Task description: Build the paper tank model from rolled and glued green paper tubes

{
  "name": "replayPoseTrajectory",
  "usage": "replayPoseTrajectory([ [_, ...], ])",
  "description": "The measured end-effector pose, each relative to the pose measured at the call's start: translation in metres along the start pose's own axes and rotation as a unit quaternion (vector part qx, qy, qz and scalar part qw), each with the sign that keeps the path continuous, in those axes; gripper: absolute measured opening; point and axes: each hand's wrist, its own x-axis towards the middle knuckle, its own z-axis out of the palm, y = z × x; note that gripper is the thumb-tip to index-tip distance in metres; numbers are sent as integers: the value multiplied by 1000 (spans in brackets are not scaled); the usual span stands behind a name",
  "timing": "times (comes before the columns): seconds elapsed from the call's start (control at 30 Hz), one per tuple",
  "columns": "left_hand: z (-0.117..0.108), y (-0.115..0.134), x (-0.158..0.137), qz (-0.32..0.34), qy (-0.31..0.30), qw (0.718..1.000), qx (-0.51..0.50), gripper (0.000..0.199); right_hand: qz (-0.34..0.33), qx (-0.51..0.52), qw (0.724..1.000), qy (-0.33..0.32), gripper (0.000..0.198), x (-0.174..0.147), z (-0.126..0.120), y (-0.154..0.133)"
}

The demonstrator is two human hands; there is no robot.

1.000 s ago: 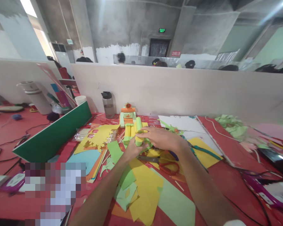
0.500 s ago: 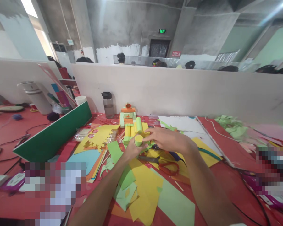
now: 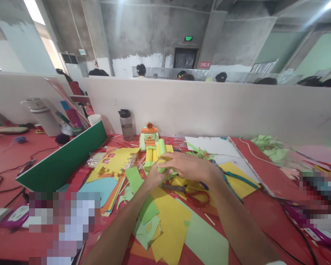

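My left hand (image 3: 155, 176) is closed round a small paper cylinder (image 3: 161, 168), green on the side with a yellow top. My right hand (image 3: 189, 166) reaches over from the right, its fingertips on the cylinder's top. Just beyond stand a green paper tube (image 3: 162, 146) and a yellow paper tube (image 3: 149, 156). Behind them is an orange and pale green paper model (image 3: 149, 137) with a star on its front. Under and beside my right hand lie red-handled scissors (image 3: 198, 198) on yellow paper. Green-handled scissors (image 3: 238, 176) rest further right.
Yellow paper sheets (image 3: 171, 224) and a pale green sheet (image 3: 206, 232) cover the red table. A dark-lidded bottle (image 3: 126, 125) stands by the white partition (image 3: 209, 110). To the left a green board (image 3: 68, 158) stands on edge; crumpled green paper (image 3: 273, 149) lies right.
My right hand has shifted left, bringing its fingers over the cylinder's top. The green-handled scissors show more fully now. My left hand keeps its grip.
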Motion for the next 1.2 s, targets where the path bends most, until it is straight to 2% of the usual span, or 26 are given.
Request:
replayPoseTrajectory([
  [0.13,0,-2,0,-20,16,1000,8,31,32,-1,999,12,66,5,7,7],
  [0.3,0,-2,-2,-30,22,999,9,30,88,-17,996,7,65,-3,0,7],
  [0.5,1,1,-3,-23,20,1000,-5,30,46,-14,999,9,51,-13,-7,2],
  [0.73,-4,-1,-3,-9,-24,999,-26,37,10,0,1000,-8,57,-8,-5,-4],
  [0.87,-8,5,-4,-5,-51,998,-23,36,18,0,1000,-12,64,-7,-6,-3],
  [1.03,-8,4,-4,-18,-15,1000,0,34,60,-15,998,-13,66,-9,-6,3],
  [1.2,-5,1,-2,-41,12,999,0,36,48,-5,999,5,62,-14,-5,10],
])
